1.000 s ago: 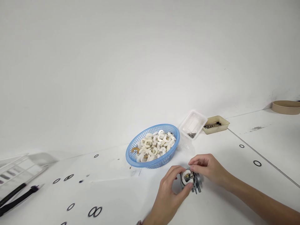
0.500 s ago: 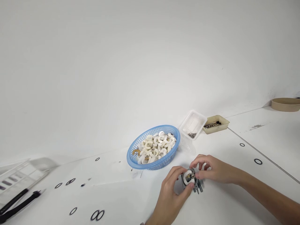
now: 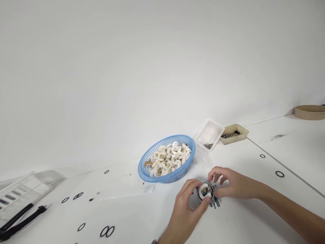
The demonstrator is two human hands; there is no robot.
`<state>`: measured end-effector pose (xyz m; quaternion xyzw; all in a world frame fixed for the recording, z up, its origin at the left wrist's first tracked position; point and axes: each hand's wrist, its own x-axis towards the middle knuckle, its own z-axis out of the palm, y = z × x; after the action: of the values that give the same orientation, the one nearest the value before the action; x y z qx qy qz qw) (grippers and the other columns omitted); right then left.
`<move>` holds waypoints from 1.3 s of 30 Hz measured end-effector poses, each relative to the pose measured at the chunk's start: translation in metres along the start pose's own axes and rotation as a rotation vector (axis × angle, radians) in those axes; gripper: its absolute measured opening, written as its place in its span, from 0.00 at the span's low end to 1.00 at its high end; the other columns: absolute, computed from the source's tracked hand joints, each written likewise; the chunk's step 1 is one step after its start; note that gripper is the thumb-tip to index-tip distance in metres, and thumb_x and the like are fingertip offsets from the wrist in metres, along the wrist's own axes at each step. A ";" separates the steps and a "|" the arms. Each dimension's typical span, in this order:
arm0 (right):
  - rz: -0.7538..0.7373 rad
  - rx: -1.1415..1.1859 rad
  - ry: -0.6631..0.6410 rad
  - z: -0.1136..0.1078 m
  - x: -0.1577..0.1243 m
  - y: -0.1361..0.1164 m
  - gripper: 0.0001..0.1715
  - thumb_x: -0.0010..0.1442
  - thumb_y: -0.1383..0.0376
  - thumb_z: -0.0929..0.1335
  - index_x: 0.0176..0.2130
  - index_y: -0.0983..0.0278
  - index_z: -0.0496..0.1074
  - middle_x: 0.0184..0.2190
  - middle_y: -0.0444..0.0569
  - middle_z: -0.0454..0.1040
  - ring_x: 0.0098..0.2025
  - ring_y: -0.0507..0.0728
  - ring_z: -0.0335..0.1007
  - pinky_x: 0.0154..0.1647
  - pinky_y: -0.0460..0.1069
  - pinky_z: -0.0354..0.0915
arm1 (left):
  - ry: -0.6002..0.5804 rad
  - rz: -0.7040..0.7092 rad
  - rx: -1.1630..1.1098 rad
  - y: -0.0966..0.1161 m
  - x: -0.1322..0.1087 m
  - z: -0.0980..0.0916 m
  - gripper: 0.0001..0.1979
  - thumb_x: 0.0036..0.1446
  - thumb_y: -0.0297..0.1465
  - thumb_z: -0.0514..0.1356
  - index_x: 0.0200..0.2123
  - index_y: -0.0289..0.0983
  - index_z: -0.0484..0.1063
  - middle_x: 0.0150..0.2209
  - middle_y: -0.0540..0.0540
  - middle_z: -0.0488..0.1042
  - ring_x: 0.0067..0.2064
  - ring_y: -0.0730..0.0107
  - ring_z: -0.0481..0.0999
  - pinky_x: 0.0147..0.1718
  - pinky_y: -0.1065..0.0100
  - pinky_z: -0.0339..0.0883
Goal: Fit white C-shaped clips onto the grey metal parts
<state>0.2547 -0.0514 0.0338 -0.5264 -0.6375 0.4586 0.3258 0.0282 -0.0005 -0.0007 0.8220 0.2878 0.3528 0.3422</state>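
Note:
A small grey metal carburetor (image 3: pixel 214 200) lies on the white table, its open side up, with a white C-shaped float (image 3: pixel 201 194) and brass parts inside. My left hand (image 3: pixel 184 208) is closed around its left side, with the thumb at the near edge and the fingers at the far edge. My right hand (image 3: pixel 232 183) is at the carburetor's right side, thumb and index finger apart, and nothing shows between them. Whether its fingertips touch the metal I cannot tell.
Behind my hands stand a blue basket (image 3: pixel 142 171) of white floats, a clear plastic tub (image 3: pixel 210 130) with small metal pins and a cream tray (image 3: pixel 235 139) of small parts. Several black rubber rings (image 3: pixel 279 174) lie about. Black-handled pliers (image 3: pixel 22 222) and a white rack (image 3: pixel 33 183) are at left.
My right thumb and fingers have drawn back slightly from the float and stand further apart. My left hand keeps its hold on the carburetor. The view has shifted a little.

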 end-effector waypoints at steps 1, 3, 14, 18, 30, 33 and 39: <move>-0.013 -0.006 0.002 0.000 0.000 0.001 0.16 0.55 0.63 0.74 0.45 0.57 0.72 0.47 0.46 0.73 0.50 0.60 0.67 0.55 0.57 0.62 | 0.001 0.002 -0.002 0.000 0.000 0.000 0.08 0.60 0.33 0.64 0.44 0.42 0.75 0.43 0.47 0.77 0.43 0.61 0.76 0.41 0.63 0.68; -0.049 -0.040 0.011 0.002 0.000 0.001 0.18 0.54 0.63 0.74 0.46 0.56 0.73 0.49 0.45 0.72 0.51 0.61 0.67 0.56 0.57 0.62 | -0.004 0.004 -0.003 0.000 -0.001 0.000 0.09 0.60 0.32 0.64 0.44 0.42 0.75 0.43 0.47 0.77 0.43 0.61 0.76 0.41 0.64 0.68; -0.147 -0.138 0.122 0.009 0.004 0.006 0.12 0.54 0.66 0.73 0.41 0.56 0.75 0.44 0.44 0.73 0.47 0.58 0.68 0.52 0.54 0.64 | -0.013 0.002 -0.011 0.001 0.001 -0.001 0.09 0.60 0.32 0.63 0.45 0.41 0.74 0.43 0.47 0.76 0.43 0.62 0.76 0.41 0.63 0.68; -0.144 -0.133 0.109 0.008 0.003 0.004 0.12 0.53 0.65 0.73 0.40 0.57 0.75 0.44 0.44 0.72 0.47 0.58 0.68 0.52 0.54 0.63 | -0.012 -0.004 -0.015 0.002 0.000 -0.001 0.09 0.60 0.32 0.63 0.44 0.41 0.74 0.43 0.47 0.76 0.43 0.62 0.76 0.41 0.63 0.68; -0.147 -0.115 0.088 0.008 0.003 0.003 0.10 0.55 0.64 0.74 0.39 0.57 0.75 0.44 0.43 0.72 0.46 0.57 0.69 0.53 0.54 0.63 | 0.020 0.017 -0.023 -0.001 0.001 0.001 0.09 0.59 0.31 0.64 0.44 0.42 0.75 0.43 0.46 0.77 0.43 0.61 0.77 0.40 0.63 0.70; -0.145 -0.120 0.086 0.008 0.003 0.001 0.09 0.55 0.64 0.73 0.39 0.57 0.75 0.43 0.44 0.72 0.46 0.57 0.69 0.53 0.54 0.63 | 0.018 0.020 -0.020 0.000 0.001 0.000 0.09 0.59 0.32 0.64 0.44 0.42 0.75 0.42 0.46 0.77 0.42 0.61 0.77 0.40 0.63 0.71; -0.110 -0.112 0.061 0.007 0.001 0.000 0.19 0.53 0.60 0.76 0.46 0.56 0.75 0.48 0.45 0.72 0.50 0.60 0.67 0.55 0.57 0.63 | 0.018 0.003 -0.003 0.003 0.001 -0.001 0.10 0.59 0.34 0.64 0.45 0.41 0.75 0.43 0.44 0.78 0.43 0.58 0.77 0.41 0.61 0.72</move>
<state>0.2481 -0.0523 0.0308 -0.5218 -0.6797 0.3876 0.3399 0.0284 -0.0017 0.0025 0.8188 0.2889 0.3611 0.3403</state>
